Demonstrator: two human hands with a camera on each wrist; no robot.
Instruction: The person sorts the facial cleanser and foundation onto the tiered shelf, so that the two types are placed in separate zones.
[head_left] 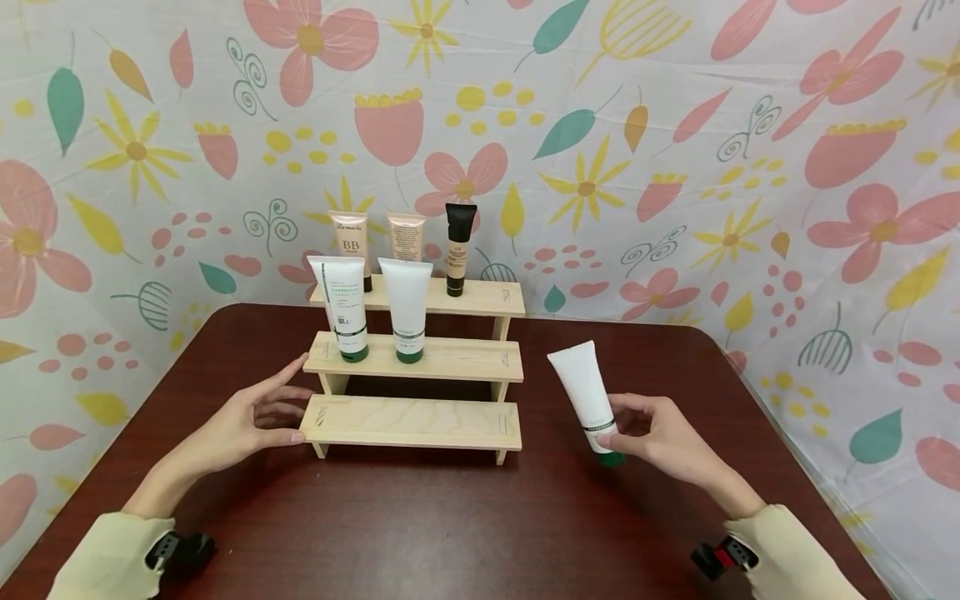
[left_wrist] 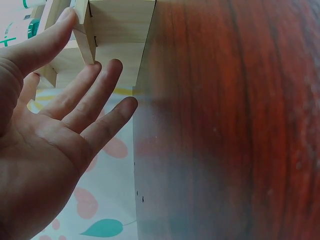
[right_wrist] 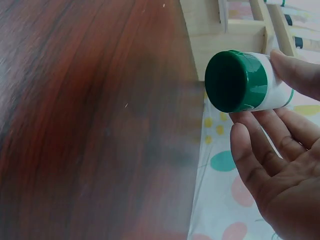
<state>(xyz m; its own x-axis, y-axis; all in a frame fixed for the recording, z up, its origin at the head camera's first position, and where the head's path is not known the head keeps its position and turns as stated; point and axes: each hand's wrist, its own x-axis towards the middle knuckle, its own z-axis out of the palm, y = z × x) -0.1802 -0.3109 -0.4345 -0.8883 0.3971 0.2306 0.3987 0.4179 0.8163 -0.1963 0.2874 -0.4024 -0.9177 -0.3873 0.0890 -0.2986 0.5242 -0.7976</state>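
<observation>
My right hand [head_left: 660, 437] pinches a white squeeze tube [head_left: 585, 387] low down, near its green cap. The tube tilts to the left, its cap [right_wrist: 255, 82] facing the camera in the right wrist view. At the left end of a three-step wooden stand [head_left: 412, 421], my left hand [head_left: 240, 421] rests with loose, fairly straight fingers. Its thumb is right at the lowest step and its index finger at the middle one. Two white tubes, one left [head_left: 341, 304] and one right [head_left: 408, 308], stand cap-down on the middle step.
The top step carries a beige BB tube [head_left: 350, 237], another beige tube [head_left: 406, 236] and a black-topped tube [head_left: 457, 250]. The dark wooden table [head_left: 450, 525] ends at a floral cloth [head_left: 600, 167] behind and at the sides.
</observation>
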